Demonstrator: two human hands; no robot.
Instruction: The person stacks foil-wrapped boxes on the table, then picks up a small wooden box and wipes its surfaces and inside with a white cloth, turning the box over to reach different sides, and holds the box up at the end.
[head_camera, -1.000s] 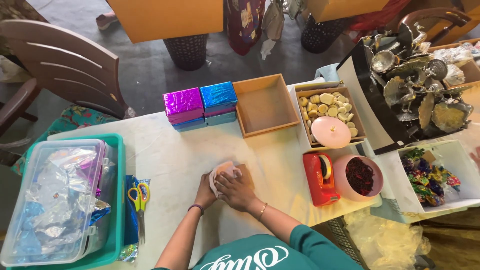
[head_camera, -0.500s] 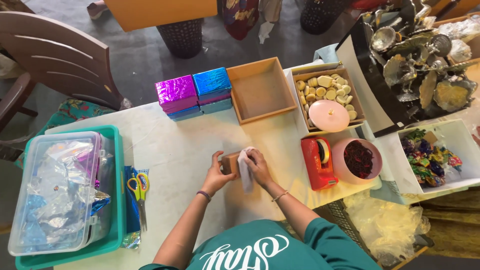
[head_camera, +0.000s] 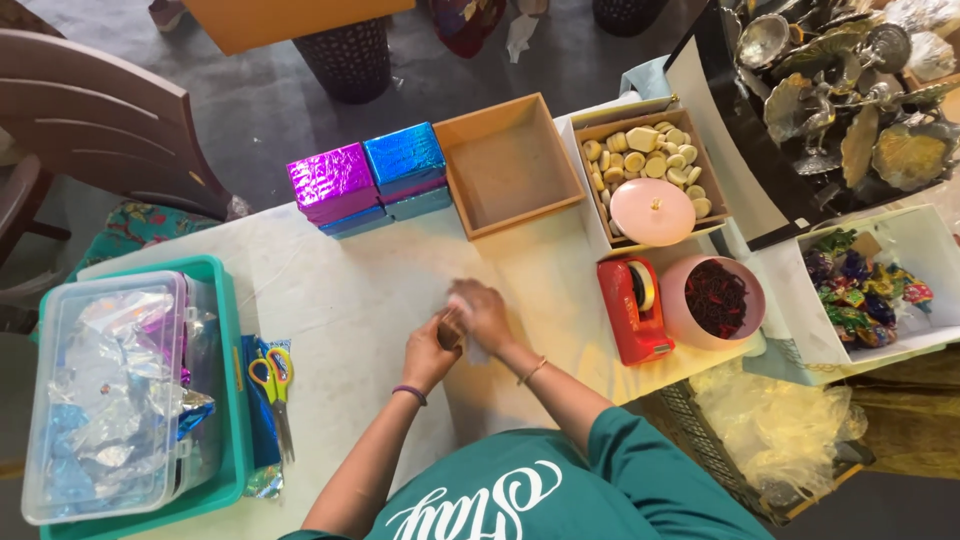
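At the middle of the white table (head_camera: 340, 290), both the left hand (head_camera: 428, 352) and the right hand (head_camera: 487, 312) close together around a small brown box (head_camera: 451, 327) half-covered in white paper (wrapping looks unfinished), foil-wrapped boxes (head_camera: 368, 175) stacked beyond

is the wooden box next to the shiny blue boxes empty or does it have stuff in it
Empty. The open wooden box shows only its bare bottom, unlike the cardboard box beside it, which holds pale pieces and a pink lid.

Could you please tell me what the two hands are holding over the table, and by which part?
Both the left hand and right hand close around a small brownish object with white wrapping, gripping its sides; motion blur hides the exact hold.
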